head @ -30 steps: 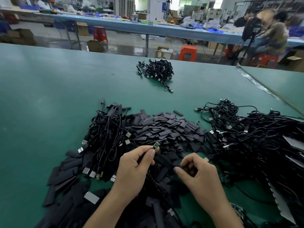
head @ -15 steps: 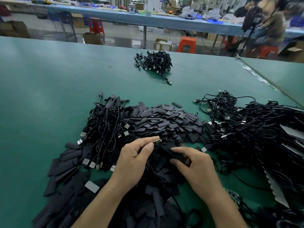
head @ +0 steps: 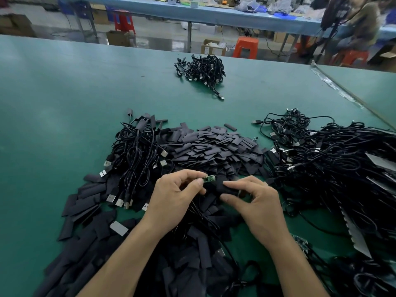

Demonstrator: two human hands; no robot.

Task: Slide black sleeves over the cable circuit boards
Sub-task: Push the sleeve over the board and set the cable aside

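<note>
We look down on a wide green worktop (head: 64, 103). On the right sprawls the big tangle of black cables (head: 334, 168), cut off by the right edge. In the middle, running near and left, lies the heap of flat black sleeves (head: 214, 146), its near part cut off at the bottom. Left of centre sits a looped cable bundle (head: 137, 151) with silver plugs showing, and far off a small cable bundle (head: 201, 69) lies well apart from everything else.

Now the hands, both over the near side of the heap. The left hand (head: 173, 198) has thumb and forefinger pinched on the circuit board (head: 209, 179), whose green end pokes out to the right. The right hand (head: 257, 202) pinches one black sleeve (head: 227, 188) between thumb and forefinger, its left end turned toward the board. The board sits just beside that end, slightly farther back, between the two hands. We cannot tell whether they touch. The sleeve's outline melts into the black heap below it, and the board's cable vanishes under the left palm.
</note>
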